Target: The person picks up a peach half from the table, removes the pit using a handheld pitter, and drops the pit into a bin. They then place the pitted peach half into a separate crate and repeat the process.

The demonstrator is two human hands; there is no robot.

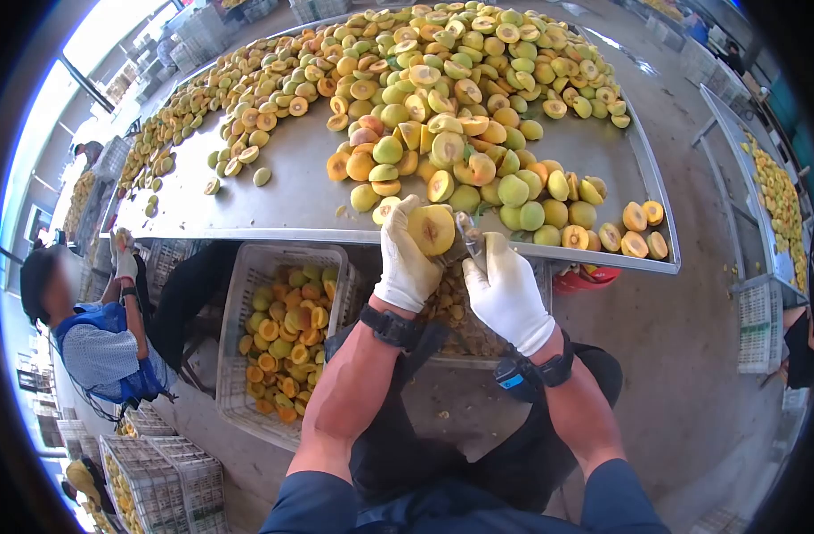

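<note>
My left hand (408, 254), in a white glove, is closed around a halved yellow peach (431, 230), its cut face turned up. In my gloved right hand (505, 289) is a small metal pitting tool (469, 233), its bright end close to the right side of the peach half. Both hands are just off the near edge of a metal table (291, 218). On that table lies a large heap of peach halves (442, 98), cut faces pointing many ways. Beneath my hands, a crate (460, 325) of pits and scraps is partly hidden.
A white plastic crate (231, 343) of peach halves stands on the floor to my left. Beyond it sits a person (109, 343) in a blue apron. Stacked crates (162, 476) are at lower left, and another table (752, 169) with peaches is at far right.
</note>
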